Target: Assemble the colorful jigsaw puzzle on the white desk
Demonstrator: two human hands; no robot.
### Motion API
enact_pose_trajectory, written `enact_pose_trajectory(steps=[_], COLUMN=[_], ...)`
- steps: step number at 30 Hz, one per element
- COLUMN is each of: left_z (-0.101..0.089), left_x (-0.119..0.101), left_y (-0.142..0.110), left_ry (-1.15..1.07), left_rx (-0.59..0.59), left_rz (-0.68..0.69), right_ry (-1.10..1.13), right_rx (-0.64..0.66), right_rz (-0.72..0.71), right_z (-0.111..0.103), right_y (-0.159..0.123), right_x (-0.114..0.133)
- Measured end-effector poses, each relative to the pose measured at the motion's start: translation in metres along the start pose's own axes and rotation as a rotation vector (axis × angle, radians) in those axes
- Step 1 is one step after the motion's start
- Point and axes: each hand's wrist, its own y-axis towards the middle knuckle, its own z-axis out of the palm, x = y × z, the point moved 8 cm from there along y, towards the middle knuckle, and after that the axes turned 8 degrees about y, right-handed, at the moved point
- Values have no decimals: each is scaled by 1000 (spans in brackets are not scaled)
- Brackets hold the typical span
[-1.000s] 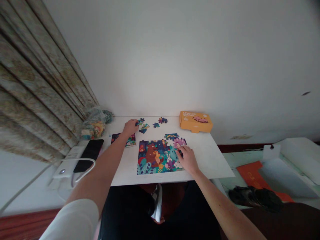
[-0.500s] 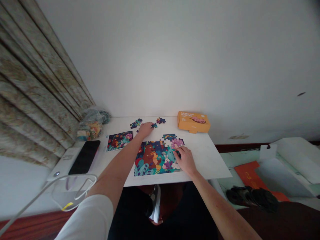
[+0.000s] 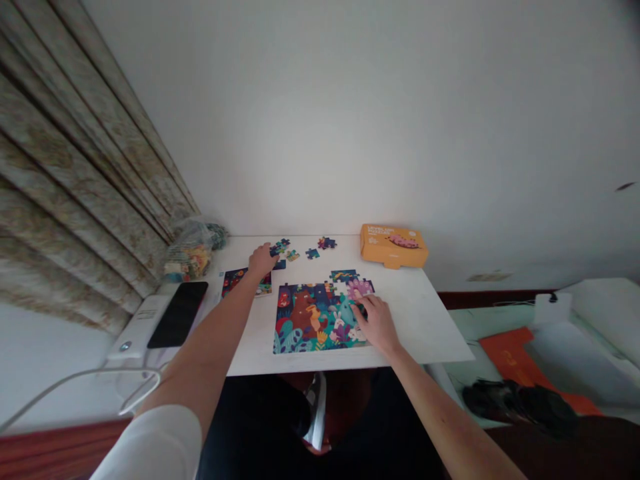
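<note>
L hand [image 3: 263,261] has slid left to the loose pcs [image 3: 283,249], half-curled, maybe pinching one (poor view), while R hand [image 3: 377,325] rests part-closed on the puzzle [image 3: 310,320], grip unclear; a careless drag could knock pcs or shift joined ones.

1 left hand [image 3: 261,261], 1 right hand [image 3: 377,325], 1 jigsaw puzzle [image 3: 310,317]; 1 orange box [image 3: 393,246]

The jigsaw pieces [image 3: 320,317] are matt cardboard, the phone [image 3: 177,315] glossy glass.
</note>
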Motion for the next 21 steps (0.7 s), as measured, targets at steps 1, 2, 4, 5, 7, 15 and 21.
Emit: enact_pose_trajectory(steps=[1, 2, 4, 5, 7, 15, 21], left_z=[0, -1, -2, -2, -4, -8, 3], left_x=[1, 2, 0, -1, -3, 12, -27], left_y=[1, 1, 0, 0, -1, -3, 4], left_ry=[0, 2, 15, 25, 45, 90, 30], left_rx=[3, 3, 8, 11, 15, 12, -27], left_rz=[14, 20, 20, 17, 9, -151, 138], right_ry=[0, 1, 2, 2, -1, 2, 15], right_rx=[-1, -2, 0, 1, 2, -6, -9], right_rz=[0, 0, 1, 2, 5, -9, -3], right_z=[0, 0, -1, -1, -1, 0, 1], right_y=[0, 0, 0, 0, 0, -1, -1], right_x=[0, 0, 0, 0, 0, 0, -2])
